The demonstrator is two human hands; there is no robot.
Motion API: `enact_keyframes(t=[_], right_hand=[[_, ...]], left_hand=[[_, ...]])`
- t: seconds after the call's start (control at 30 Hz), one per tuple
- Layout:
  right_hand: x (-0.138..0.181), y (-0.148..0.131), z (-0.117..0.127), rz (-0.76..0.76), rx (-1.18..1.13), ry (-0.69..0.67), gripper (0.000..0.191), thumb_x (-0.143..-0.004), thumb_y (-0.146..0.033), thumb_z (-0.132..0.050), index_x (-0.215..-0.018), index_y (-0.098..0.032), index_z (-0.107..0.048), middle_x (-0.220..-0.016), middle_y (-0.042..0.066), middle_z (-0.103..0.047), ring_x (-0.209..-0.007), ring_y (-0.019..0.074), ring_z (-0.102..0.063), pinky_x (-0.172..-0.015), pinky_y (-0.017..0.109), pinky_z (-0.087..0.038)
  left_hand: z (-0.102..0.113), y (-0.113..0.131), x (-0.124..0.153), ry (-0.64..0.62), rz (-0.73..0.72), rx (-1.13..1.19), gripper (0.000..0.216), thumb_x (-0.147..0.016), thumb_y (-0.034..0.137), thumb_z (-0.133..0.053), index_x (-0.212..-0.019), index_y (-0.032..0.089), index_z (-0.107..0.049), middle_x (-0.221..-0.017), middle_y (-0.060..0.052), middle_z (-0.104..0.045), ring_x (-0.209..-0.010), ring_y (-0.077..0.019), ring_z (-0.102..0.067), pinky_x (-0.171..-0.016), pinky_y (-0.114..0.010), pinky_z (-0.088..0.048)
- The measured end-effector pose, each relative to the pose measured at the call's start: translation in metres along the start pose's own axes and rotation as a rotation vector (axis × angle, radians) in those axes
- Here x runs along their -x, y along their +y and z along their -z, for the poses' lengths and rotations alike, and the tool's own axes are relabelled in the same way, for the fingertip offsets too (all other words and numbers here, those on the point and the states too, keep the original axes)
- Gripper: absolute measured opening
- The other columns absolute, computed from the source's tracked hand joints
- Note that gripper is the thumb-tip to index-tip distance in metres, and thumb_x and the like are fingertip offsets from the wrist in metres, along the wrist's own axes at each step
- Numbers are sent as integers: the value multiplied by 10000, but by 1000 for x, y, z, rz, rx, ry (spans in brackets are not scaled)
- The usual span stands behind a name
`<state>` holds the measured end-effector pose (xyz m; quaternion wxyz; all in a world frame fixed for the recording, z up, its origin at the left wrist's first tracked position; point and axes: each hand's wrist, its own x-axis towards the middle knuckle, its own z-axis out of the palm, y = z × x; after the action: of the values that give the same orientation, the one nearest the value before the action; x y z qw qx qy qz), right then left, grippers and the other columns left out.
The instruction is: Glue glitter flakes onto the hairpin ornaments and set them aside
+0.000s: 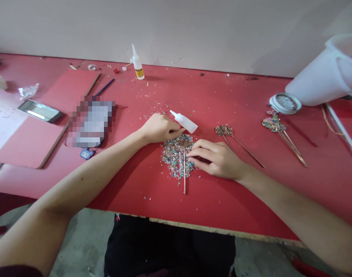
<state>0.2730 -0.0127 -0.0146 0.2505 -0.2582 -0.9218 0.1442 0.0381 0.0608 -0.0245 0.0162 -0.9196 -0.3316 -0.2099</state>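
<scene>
A heap of small coloured chips (176, 156) lies on the red table (193, 96) in front of me. A thin metal hairpin (184, 169) lies across the heap, its ornate head buried in the chips. My left hand (160, 128) rests at the heap's upper left edge, fingers curled and pinched at the pin's head. My right hand (217, 158) lies at the heap's right side with fingers pinched together against the chips. A small white glue bottle (184, 121) lies on its side just beyond the heap.
Finished hairpins lie to the right: a bare gold one (226, 131) and decorated ones (275, 126). A round tin (284, 103) and white plastic container (322, 80) sit far right. A second glue bottle (138, 67) stands at the back. Red boards (31, 142) and a metal tray (40, 110) lie left.
</scene>
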Motion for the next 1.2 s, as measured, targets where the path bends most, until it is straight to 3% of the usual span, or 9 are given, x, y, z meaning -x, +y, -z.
enact_keyframes(t=[0.1,0.3,0.47,0.73,0.97,1.2], right_hand=[[-1,0,1,-46,-14,29,132,-917,-230,-554,-990,-191,-657,-904,36,-632,-741,111,-603,-640,237,-462],[-1,-2,4,102,-22,-42,108,-908,-216,-563,-954,-188,-657,-910,34,-651,-726,109,-603,-618,234,-454],[-1,-1,1,-8,32,49,140,-917,-216,-555,-1002,-192,-665,-908,43,-635,-762,130,-608,-682,261,-484],[-4,-13,-4,94,77,26,146,-927,-208,-542,-1004,-189,-665,-910,59,-641,-793,147,-595,-707,287,-502],[-8,-13,-7,44,111,101,125,-920,-192,-545,-985,-172,-650,-900,69,-627,-819,162,-601,-746,309,-514],[-11,-15,-13,60,118,63,130,-925,-199,-538,-983,-175,-652,-914,63,-626,-821,156,-593,-749,308,-507]], left_hand=[[0,0,0,2,-5,2,500,-930,389,-448,-486,174,-530,-431,6,-518,-400,-88,-441,-465,-267,-204],[1,1,0,-2,-5,-2,497,-928,387,-450,-485,174,-529,-434,5,-523,-406,-92,-443,-470,-265,-199],[0,1,-1,-2,1,-1,519,-936,396,-428,-475,175,-520,-430,1,-512,-399,-89,-416,-468,-269,-198],[1,2,-1,12,-11,-7,520,-935,394,-422,-473,175,-513,-441,-2,-529,-391,-88,-388,-466,-273,-190],[-1,1,-1,43,10,10,519,-922,388,-436,-453,175,-499,-422,1,-503,-382,-89,-350,-463,-275,-185],[-3,-1,-3,82,25,49,502,-898,370,-447,-438,169,-457,-406,4,-461,-386,-81,-291,-474,-278,-174]])
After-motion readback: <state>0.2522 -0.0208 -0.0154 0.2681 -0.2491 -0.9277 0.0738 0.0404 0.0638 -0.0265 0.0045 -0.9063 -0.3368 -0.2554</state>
